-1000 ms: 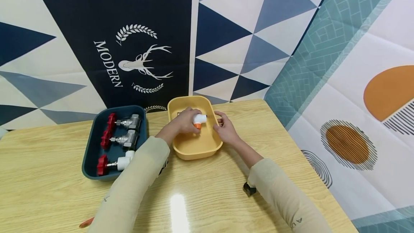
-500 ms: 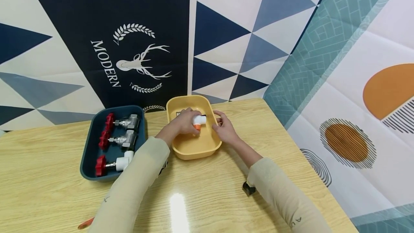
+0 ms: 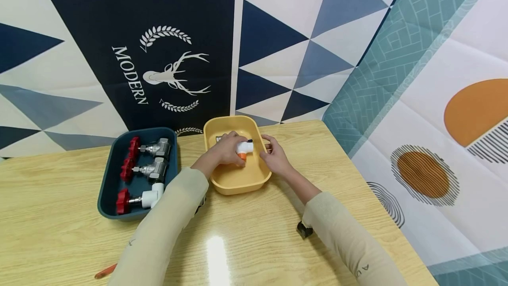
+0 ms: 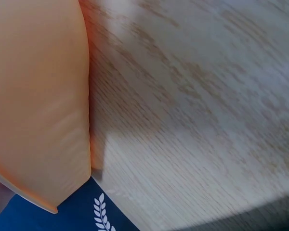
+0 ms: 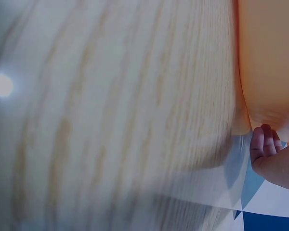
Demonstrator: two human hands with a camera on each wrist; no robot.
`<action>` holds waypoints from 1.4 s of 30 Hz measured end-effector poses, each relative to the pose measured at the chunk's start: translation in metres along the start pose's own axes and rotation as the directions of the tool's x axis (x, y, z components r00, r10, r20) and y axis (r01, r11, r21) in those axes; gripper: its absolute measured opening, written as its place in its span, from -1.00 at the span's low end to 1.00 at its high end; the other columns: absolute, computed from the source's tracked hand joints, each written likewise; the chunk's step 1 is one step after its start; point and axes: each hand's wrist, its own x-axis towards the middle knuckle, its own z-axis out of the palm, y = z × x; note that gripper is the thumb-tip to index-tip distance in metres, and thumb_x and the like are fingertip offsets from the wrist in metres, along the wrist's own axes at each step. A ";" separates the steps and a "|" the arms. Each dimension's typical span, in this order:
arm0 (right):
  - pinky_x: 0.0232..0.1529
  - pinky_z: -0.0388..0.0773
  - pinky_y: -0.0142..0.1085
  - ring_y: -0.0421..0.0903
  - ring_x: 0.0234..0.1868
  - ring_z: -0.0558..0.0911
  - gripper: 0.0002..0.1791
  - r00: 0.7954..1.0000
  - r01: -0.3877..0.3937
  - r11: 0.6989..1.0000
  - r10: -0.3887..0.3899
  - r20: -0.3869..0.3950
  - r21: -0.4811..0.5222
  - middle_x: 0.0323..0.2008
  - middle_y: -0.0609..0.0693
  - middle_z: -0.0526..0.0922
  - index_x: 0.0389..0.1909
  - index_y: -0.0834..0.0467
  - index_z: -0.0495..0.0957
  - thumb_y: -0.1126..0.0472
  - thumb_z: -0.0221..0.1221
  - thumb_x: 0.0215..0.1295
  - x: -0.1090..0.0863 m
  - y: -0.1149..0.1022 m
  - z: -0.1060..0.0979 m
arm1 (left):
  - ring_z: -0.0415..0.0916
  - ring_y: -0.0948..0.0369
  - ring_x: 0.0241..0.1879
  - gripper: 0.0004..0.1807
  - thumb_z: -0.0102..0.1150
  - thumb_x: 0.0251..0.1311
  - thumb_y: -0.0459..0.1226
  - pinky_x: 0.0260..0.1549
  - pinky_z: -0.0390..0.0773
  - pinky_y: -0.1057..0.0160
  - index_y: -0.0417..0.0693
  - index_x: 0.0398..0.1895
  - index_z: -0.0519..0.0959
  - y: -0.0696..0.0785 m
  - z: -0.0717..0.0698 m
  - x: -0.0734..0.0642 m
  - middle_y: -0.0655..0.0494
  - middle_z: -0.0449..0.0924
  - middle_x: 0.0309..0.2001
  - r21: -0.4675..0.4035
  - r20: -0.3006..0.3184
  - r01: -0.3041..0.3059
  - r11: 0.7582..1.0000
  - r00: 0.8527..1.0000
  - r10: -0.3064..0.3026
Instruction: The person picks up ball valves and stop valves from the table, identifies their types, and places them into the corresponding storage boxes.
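A yellow bin point(image 3: 242, 187) stands on the table near the patterned wall cloth. My left hand point(image 3: 228, 150) reaches down inside it and grips a white plastic pipe fitting point(image 3: 244, 147) with an orange end; part of the fitting is hidden under the fingers. Beside that hand a small metal piece point(image 3: 218, 138) peeks out in the bin. At the bin's right wall my right hand point(image 3: 276, 157) holds the rim, thumb at the edge and fingers curled along the outside. Bent fingers point(image 5: 267, 137) show against the bin's outer wall point(image 5: 272, 57) in the right wrist view.
Left of the yellow bin, a dark blue bin point(image 3: 104, 184) contains valves with red handwheels point(image 3: 123, 201); my left sleeve overlaps its corner. A red stick-like thing point(image 3: 106, 272) lies near the front left. The table's right edge point(image 3: 373, 189) runs beside another patterned cloth.
Both hands keep nearly the same place at the yellow bin, the left still on the white pipe fitting. The head view has shifted very slightly.
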 end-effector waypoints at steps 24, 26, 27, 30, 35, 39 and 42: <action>-0.32 0.37 -0.45 -0.14 -0.31 0.38 -0.40 0.999 0.000 1.000 0.000 0.036 0.011 0.01 0.46 0.43 0.34 0.36 0.12 0.48 -0.06 0.24 -0.021 -0.036 -0.006 | 0.25 0.03 0.00 -0.16 0.51 -0.26 -0.13 0.00 0.34 0.16 -0.03 0.22 0.40 0.002 0.001 -0.002 -0.07 0.34 0.04 -0.031 -0.013 0.018 0.999 1.000 -0.019; -0.32 0.37 -0.46 -0.14 -0.30 0.38 -0.40 0.999 0.000 1.000 0.000 0.033 0.009 0.01 0.46 0.43 0.34 0.36 0.12 0.48 -0.06 0.24 -0.022 -0.037 -0.006 | 0.25 0.03 0.00 -0.16 0.51 -0.26 -0.13 0.00 0.34 0.15 -0.03 0.23 0.40 0.002 0.001 -0.002 -0.08 0.35 0.04 -0.032 -0.012 0.016 0.999 1.000 -0.016; -0.32 0.37 -0.46 -0.14 -0.30 0.38 -0.40 0.999 -0.002 1.000 0.002 0.033 0.010 0.01 0.46 0.43 0.34 0.36 0.12 0.48 -0.06 0.24 -0.022 -0.037 -0.006 | 0.25 0.03 0.01 -0.16 0.51 -0.26 -0.14 0.01 0.34 0.15 -0.02 0.23 0.40 0.002 0.001 -0.002 -0.08 0.35 0.04 -0.032 -0.013 0.014 0.999 1.000 -0.015; -0.32 0.38 -0.46 -0.13 -0.29 0.39 -0.40 0.999 -0.009 1.000 0.009 0.032 0.010 0.02 0.45 0.43 0.35 0.35 0.12 0.48 -0.06 0.25 -0.023 -0.038 -0.006 | 0.26 0.02 0.02 -0.16 0.51 -0.25 -0.14 0.03 0.34 0.14 -0.03 0.23 0.40 0.003 0.000 -0.003 -0.09 0.35 0.05 -0.034 -0.020 0.007 0.999 1.000 -0.007; -0.32 0.42 -0.43 -0.11 -0.27 0.43 -0.40 0.999 -0.008 1.000 0.008 0.034 0.004 0.02 0.44 0.43 0.35 0.35 0.11 0.47 -0.06 0.25 -0.018 -0.032 -0.005 | 0.27 0.01 0.03 -0.16 0.51 -0.25 -0.14 0.05 0.34 0.13 -0.03 0.23 0.40 0.004 -0.001 -0.005 -0.11 0.36 0.06 -0.032 -0.024 0.007 0.999 1.000 -0.008; -0.32 0.46 -0.37 -0.13 -0.28 0.43 -0.38 1.000 -0.013 1.000 0.012 0.026 0.021 0.01 0.41 0.45 0.37 0.30 0.11 0.45 -0.05 0.26 -0.009 -0.016 -0.003 | 0.28 0.00 0.04 -0.19 0.51 -0.24 -0.13 0.05 0.34 0.11 -0.02 0.21 0.41 0.005 -0.004 -0.008 -0.10 0.37 0.06 -0.040 -0.032 0.013 0.999 0.999 -0.014; -0.32 0.48 -0.36 -0.14 -0.29 0.43 -0.38 1.000 -0.018 1.000 0.018 0.011 0.015 0.01 0.37 0.46 0.37 0.24 0.12 0.43 -0.04 0.27 -0.004 -0.007 -0.002 | 0.29 -0.01 0.06 -0.22 0.50 -0.23 -0.12 0.05 0.32 0.10 -0.01 0.18 0.44 0.005 -0.006 -0.011 -0.10 0.38 0.05 -0.061 -0.043 0.019 0.998 0.999 -0.022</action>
